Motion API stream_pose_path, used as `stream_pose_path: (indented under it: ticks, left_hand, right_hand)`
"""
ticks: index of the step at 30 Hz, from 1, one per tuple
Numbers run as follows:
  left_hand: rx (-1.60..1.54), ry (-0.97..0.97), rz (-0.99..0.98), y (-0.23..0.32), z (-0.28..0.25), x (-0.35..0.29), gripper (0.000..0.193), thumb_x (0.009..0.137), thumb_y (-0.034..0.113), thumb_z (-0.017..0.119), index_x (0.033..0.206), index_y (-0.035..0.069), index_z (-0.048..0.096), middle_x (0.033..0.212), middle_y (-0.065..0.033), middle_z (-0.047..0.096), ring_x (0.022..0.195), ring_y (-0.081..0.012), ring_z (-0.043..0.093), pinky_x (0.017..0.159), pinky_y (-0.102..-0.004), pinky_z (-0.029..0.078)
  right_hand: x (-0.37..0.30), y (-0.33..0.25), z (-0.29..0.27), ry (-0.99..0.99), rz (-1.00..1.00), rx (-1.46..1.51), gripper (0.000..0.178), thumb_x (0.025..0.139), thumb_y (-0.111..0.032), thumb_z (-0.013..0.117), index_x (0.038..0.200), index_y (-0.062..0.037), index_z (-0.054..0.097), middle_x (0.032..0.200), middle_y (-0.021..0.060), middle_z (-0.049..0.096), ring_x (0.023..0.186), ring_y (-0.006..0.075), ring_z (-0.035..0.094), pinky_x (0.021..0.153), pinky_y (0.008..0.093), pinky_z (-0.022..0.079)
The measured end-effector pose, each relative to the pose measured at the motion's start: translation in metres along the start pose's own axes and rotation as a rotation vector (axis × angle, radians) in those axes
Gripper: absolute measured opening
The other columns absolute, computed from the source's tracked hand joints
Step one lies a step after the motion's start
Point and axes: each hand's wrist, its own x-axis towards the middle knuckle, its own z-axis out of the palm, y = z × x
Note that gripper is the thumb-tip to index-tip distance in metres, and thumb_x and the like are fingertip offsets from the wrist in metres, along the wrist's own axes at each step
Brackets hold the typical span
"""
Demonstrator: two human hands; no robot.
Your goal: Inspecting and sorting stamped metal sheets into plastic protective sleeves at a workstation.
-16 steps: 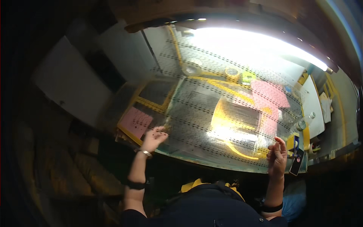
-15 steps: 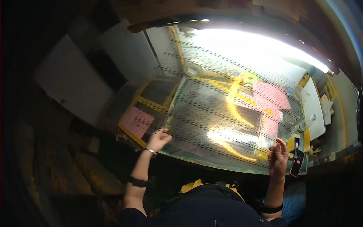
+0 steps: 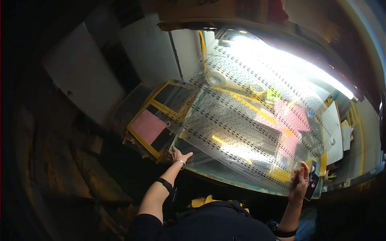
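Note:
A large clear sheet (image 3: 241,120) printed with rows of small black marks spreads over the glass-topped table, its near edge slanting from left to right. My left hand (image 3: 179,155) is open at the table's front left edge, thumb spread away from the fingers, just below the sheet's near left corner and apart from it. By the table's front right corner is my right hand (image 3: 298,182), fingers loosely bent and apart, with nothing visible in it. It is close to the sheet's right end; whether it touches the sheet is unclear. A phone (image 3: 313,186) lies just beyond it.
Yellow frames (image 3: 156,154) with a pink sheet (image 3: 148,127) stand at the left. Pink paper (image 3: 291,116) and tape rolls (image 3: 216,78) show through the clear sheet. A bright tube lamp (image 3: 313,66) hangs above. White boards (image 3: 334,132) stand at the right.
The clear sheet's near left edge has shifted back from the table's front edge, baring a strip of glass. My left hand has opened and moved slightly right; my right hand is slightly lower.

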Motion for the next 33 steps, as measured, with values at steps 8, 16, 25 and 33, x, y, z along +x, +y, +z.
stream_pose_path:
  ticks: [8,16,25,33]
  left_hand:
    - [0.007,-0.001,-0.124,0.016,0.003,0.004,0.115,0.048,0.026,0.082,0.132,0.003,0.007,0.135,-0.0244,0.007,0.123,-0.0353,0.024,0.099,-0.0378,0.03]
    - [-0.164,-0.179,-0.253,0.01,0.007,0.019,0.117,0.053,0.027,0.08,0.132,0.002,-0.002,0.139,-0.0147,0.007,0.128,-0.0225,0.015,0.104,-0.0343,0.021]
    - [0.004,-0.074,-0.174,0.044,-0.005,-0.022,0.1,0.056,0.019,0.078,0.129,-0.001,0.013,0.132,-0.0261,0.014,0.121,-0.0317,0.028,0.098,-0.0342,0.032]
    - [0.086,-0.004,-0.122,0.004,0.018,0.021,0.116,0.05,0.02,0.079,0.13,-0.004,-0.002,0.131,-0.0281,0.019,0.124,-0.0324,0.023,0.1,-0.0311,0.027]
  right_hand:
    - [-0.003,-0.002,0.011,0.02,-0.035,0.015,0.023,0.084,-0.014,0.051,0.107,-0.0116,0.049,0.069,-0.0006,0.056,0.05,0.0018,0.048,0.04,0.0134,0.036]
    - [-0.003,-0.001,0.002,-0.043,-0.032,0.042,0.024,0.085,-0.015,0.051,0.107,-0.0097,0.049,0.069,0.0005,0.056,0.05,0.0027,0.049,0.041,0.0136,0.038]
    - [-0.005,0.0,-0.003,0.025,-0.02,0.047,0.026,0.084,-0.015,0.052,0.109,-0.0093,0.047,0.069,0.0007,0.056,0.047,0.0032,0.046,0.04,0.0139,0.036]
    - [-0.003,0.003,0.003,-0.043,0.028,0.039,0.023,0.085,-0.016,0.05,0.107,-0.0075,0.048,0.071,0.0056,0.057,0.05,0.0089,0.051,0.044,0.0194,0.041]
